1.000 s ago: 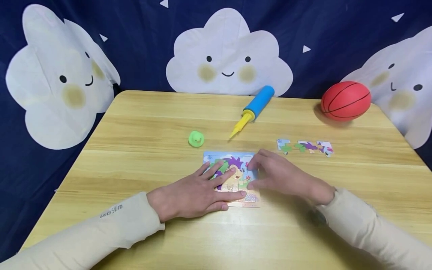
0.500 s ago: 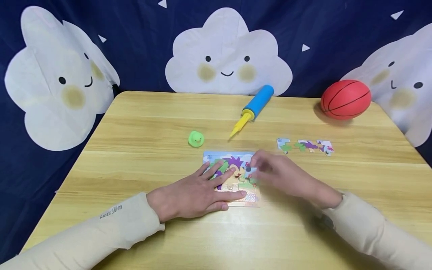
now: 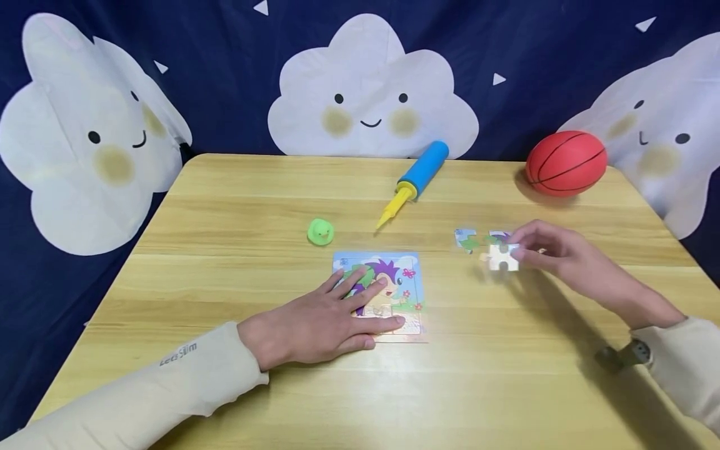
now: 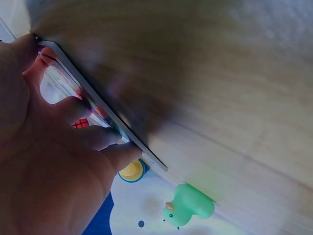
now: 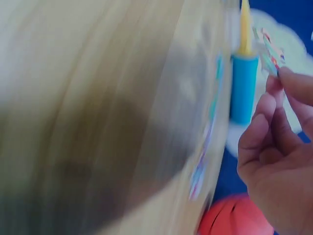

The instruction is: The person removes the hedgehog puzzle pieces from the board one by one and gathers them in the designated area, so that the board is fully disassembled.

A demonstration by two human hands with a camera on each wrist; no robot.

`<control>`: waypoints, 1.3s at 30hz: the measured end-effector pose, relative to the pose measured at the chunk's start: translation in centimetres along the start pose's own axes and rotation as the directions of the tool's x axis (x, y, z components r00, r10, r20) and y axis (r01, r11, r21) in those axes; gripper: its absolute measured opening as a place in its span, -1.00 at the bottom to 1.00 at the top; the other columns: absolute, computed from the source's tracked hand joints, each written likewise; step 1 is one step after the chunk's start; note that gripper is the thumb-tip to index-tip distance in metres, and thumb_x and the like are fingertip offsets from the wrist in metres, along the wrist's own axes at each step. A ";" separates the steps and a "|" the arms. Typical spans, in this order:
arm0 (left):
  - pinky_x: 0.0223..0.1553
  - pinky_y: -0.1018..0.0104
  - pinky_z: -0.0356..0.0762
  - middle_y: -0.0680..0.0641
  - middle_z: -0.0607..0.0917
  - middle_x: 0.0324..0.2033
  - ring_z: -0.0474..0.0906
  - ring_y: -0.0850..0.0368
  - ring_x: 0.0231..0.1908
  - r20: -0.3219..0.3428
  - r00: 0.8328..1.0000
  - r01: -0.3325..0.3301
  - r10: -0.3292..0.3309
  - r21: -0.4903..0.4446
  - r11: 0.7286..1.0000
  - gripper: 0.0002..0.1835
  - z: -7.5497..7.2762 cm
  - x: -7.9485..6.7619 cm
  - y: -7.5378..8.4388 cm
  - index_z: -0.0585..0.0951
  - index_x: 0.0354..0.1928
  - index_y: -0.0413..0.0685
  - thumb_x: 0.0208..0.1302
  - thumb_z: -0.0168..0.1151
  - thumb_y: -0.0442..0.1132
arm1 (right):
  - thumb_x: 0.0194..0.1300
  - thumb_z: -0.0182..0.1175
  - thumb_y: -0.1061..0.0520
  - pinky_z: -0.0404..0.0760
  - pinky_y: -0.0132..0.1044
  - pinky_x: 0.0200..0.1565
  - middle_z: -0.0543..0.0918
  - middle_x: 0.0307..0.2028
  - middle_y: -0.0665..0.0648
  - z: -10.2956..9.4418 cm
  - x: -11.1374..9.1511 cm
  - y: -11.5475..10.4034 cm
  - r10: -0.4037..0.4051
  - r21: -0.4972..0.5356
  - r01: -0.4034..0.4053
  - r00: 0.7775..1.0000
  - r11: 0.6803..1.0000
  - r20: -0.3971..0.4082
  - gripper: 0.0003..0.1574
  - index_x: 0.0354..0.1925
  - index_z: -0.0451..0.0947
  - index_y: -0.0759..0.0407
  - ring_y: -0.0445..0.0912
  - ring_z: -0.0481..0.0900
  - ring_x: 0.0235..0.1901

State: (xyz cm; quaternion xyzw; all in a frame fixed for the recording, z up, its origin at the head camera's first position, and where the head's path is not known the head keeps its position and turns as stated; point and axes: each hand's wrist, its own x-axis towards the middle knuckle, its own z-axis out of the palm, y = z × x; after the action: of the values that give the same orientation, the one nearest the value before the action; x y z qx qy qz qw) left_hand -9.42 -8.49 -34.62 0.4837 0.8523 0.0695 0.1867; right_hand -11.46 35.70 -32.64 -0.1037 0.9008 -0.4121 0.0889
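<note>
My left hand (image 3: pixel 320 315) lies flat with spread fingers on a square jigsaw puzzle (image 3: pixel 413 290), covering its lower left. The puzzle shows a purple-haired cartoon figure, a butterfly and flowers. To the right, my right hand (image 3: pixel 568 256) pinches a puzzle piece (image 3: pixel 497 258) between thumb and fingertips, above the table. Glare whitens the piece in the head view; its coloured print (image 5: pixel 275 58) shows in the right wrist view. Just behind it lie loose puzzle pieces (image 3: pixel 464 238) in a row, partly hidden by the hand. The left wrist view shows the board edge (image 4: pixel 105 107) under my left fingers.
A green toy duck (image 3: pixel 320 232) sits behind the puzzle. A blue and yellow hand pump (image 3: pixel 414 182) lies farther back. The red ball (image 3: pixel 567 164) rests at the back right of the wooden table (image 3: pixel 270 206). A dark cloud-print cloth (image 3: pixel 225 75) hangs behind.
My right hand has moved right from the puzzle's right edge to the loose pieces, carrying a puzzle piece. My left hand stays on the puzzle. The head view has shifted slightly.
</note>
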 end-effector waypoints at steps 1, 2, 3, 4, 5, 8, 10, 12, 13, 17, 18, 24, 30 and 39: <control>0.68 -0.43 -0.12 -0.09 -0.09 0.79 -0.35 -0.31 0.76 -0.004 1.000 -0.003 0.003 -0.001 1.000 -0.46 0.0 0.0 0.0 0.22 0.69 0.66 0.79 -0.15 0.15 | 0.64 0.27 0.08 0.62 -0.51 -0.04 0.74 -0.04 -0.03 -0.7 -0.3 0.7 0.051 -0.010 -0.051 0.999 0.999 -0.004 -0.70 0.22 0.57 0.12 -0.19 0.68 -0.07; 0.68 -0.43 -0.11 -0.10 -0.08 0.79 -0.34 -0.32 0.76 -0.008 1.000 -0.006 0.006 -0.001 1.000 -0.46 0.0 -0.1 -0.1 0.22 0.69 0.65 0.79 -0.14 0.14 | 0.64 0.27 0.02 0.61 -0.50 -0.04 0.74 -0.03 -0.04 -1.3 -0.6 1.4 0.095 -0.020 -0.095 0.995 0.995 -0.006 -0.67 0.23 0.56 0.10 -0.20 0.67 -0.06; 0.67 -0.44 -0.10 -0.11 -0.07 0.79 -0.33 -0.32 0.76 -0.012 1.000 -0.009 0.009 -0.003 1.000 -0.46 0.1 -0.1 -0.1 0.23 0.69 0.64 0.79 -0.13 0.13 | 0.64 0.27 -0.03 0.60 -0.48 -0.04 0.74 -0.02 -0.04 -1.9 -0.9 2.0 0.134 -0.035 -0.134 0.991 0.990 -0.006 -0.64 0.24 0.56 0.08 -0.20 0.67 -0.05; 0.67 -0.44 -0.10 -0.11 -0.07 0.79 -0.32 -0.33 0.76 -0.011 1.000 -0.009 0.009 -0.002 1.000 -0.46 0.1 -0.1 -0.1 0.23 0.69 0.64 0.79 -0.13 0.13 | 0.64 0.27 -0.09 0.58 -0.47 -0.05 0.73 0.00 -0.04 -2.5 -1.2 2.7 0.170 -0.058 -0.170 0.985 0.984 -0.002 -0.61 0.25 0.55 0.06 -0.20 0.65 -0.03; 0.68 -0.44 -0.10 -0.11 -0.07 0.79 -0.31 -0.33 0.76 -0.009 1.000 -0.007 0.007 0.000 1.000 -0.46 0.1 -0.1 -0.2 0.23 0.69 0.64 0.79 -0.14 0.14 | 0.64 0.26 -0.14 0.56 -0.46 -0.05 0.72 0.01 -0.04 -2.9 -1.5 3.2 0.205 -0.079 -0.204 0.979 0.976 0.001 -0.58 0.25 0.54 0.05 -0.21 0.63 -0.02; 0.68 -0.43 -0.10 -0.11 -0.08 0.79 -0.30 -0.34 0.76 -0.004 1.000 -0.002 0.002 0.005 1.000 -0.46 0.1 -0.1 -0.2 0.22 0.69 0.65 0.79 -0.14 0.14 | 0.62 0.25 -0.24 0.52 -0.45 -0.07 0.69 0.05 -0.02 -3.9 -2.0 4.8 0.283 -0.140 -0.278 0.959 0.950 0.016 -0.50 0.26 0.52 0.02 -0.24 0.58 -0.01; 0.68 -0.42 -0.10 -0.10 -0.08 0.79 -0.29 -0.35 0.76 0.001 1.000 0.002 -0.002 0.005 1.000 -0.46 0.0 -0.1 -0.2 0.22 0.69 0.65 0.79 -0.14 0.14 | 0.63 0.24 -0.24 0.51 -0.46 -0.09 0.68 0.05 0.00 -4.2 -2.1 5.6 0.300 -0.176 -0.292 0.954 0.940 0.025 -0.49 0.26 0.52 0.04 -0.26 0.55 -0.03; 0.68 -0.42 -0.10 -0.09 -0.08 0.79 -0.28 -0.34 0.76 0.006 1.000 0.005 -0.005 0.003 1.000 -0.46 0.0 -0.1 -0.2 0.22 0.69 0.66 0.79 -0.15 0.14 | 0.62 0.25 -0.24 0.51 -0.46 -0.11 0.67 0.03 -0.02 -4.3 -2.1 6.2 0.307 -0.192 -0.298 0.951 0.935 0.024 -0.50 0.25 0.53 0.04 -0.28 0.54 -0.05; 0.69 -0.41 -0.10 -0.09 -0.08 0.79 -0.29 -0.34 0.76 0.007 1.000 0.006 -0.006 0.001 1.000 -0.46 0.0 -0.1 -0.2 0.22 0.69 0.66 0.79 -0.15 0.14 | 0.62 0.26 -0.22 0.51 -0.47 -0.12 0.68 0.01 -0.03 -4.4 -2.1 6.4 0.299 -0.201 -0.289 0.954 0.936 0.021 -0.52 0.24 0.55 0.05 -0.30 0.54 -0.06; 0.69 -0.41 -0.10 -0.09 -0.08 0.79 -0.29 -0.33 0.76 0.005 1.000 0.005 -0.005 0.000 1.000 -0.46 -0.1 -0.1 -0.1 0.22 0.69 0.66 0.79 -0.15 0.14 | 0.62 0.30 -0.09 0.50 -0.51 -0.15 0.70 -0.01 -0.01 -4.3 -1.8 6.7 0.235 -0.251 -0.227 0.972 0.941 0.006 -0.63 0.19 0.62 0.10 -0.36 0.53 -0.11; 0.69 -0.42 -0.10 -0.09 -0.08 0.79 -0.30 -0.33 0.76 0.004 1.000 0.004 -0.004 -0.001 1.000 -0.46 -0.1 -0.1 -0.1 0.22 0.69 0.65 0.79 -0.14 0.14 | 0.62 0.30 -0.05 0.50 -0.51 -0.16 0.69 -0.01 0.01 -4.3 -1.7 6.7 0.222 -0.268 -0.213 0.975 0.940 0.003 -0.65 0.18 0.63 0.12 -0.37 0.52 -0.12; 0.69 -0.42 -0.13 -0.09 -0.09 0.79 -0.33 -0.32 0.76 0.007 1.000 0.001 -0.001 -0.009 1.000 -0.46 -0.1 0.0 -0.1 0.22 0.69 0.66 0.79 -0.14 0.15 | 0.60 0.34 0.03 0.51 -0.56 -0.18 0.69 -0.01 0.07 -4.0 -1.4 6.9 0.196 -0.307 -0.186 0.981 0.933 0.000 -0.62 0.21 0.65 0.21 -0.42 0.51 -0.17; 0.68 -0.43 -0.10 -0.10 -0.07 0.79 -0.31 -0.33 0.76 -0.002 1.000 -0.006 0.006 -0.003 1.000 -0.46 -0.1 0.0 0.0 0.23 0.69 0.65 0.79 -0.14 0.14 | 0.55 0.39 0.06 0.50 -0.52 -0.22 0.65 -0.13 -0.01 -3.7 -1.5 6.9 0.168 -0.301 -0.167 0.985 0.939 -0.021 -0.67 0.14 0.68 0.20 -0.36 0.50 -0.21; 0.68 -0.43 -0.12 -0.10 -0.08 0.79 -0.32 -0.33 0.76 -0.003 1.000 -0.004 0.004 -0.007 1.000 -0.46 -0.1 -0.1 0.0 0.23 0.69 0.64 0.79 -0.14 0.14 | 0.58 0.35 -0.03 0.52 -0.53 -0.18 0.66 -0.04 0.05 -4.0 -1.7 7.0 0.209 -0.290 -0.203 0.978 0.935 -0.010 -0.60 0.21 0.66 0.17 -0.38 0.51 -0.15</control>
State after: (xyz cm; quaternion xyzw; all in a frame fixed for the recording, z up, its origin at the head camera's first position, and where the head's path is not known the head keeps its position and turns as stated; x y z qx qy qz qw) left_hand -9.46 -8.58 -34.49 0.4847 0.8513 0.0736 0.1870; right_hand -11.64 43.48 -35.23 -0.0248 0.9564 -0.2630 0.1250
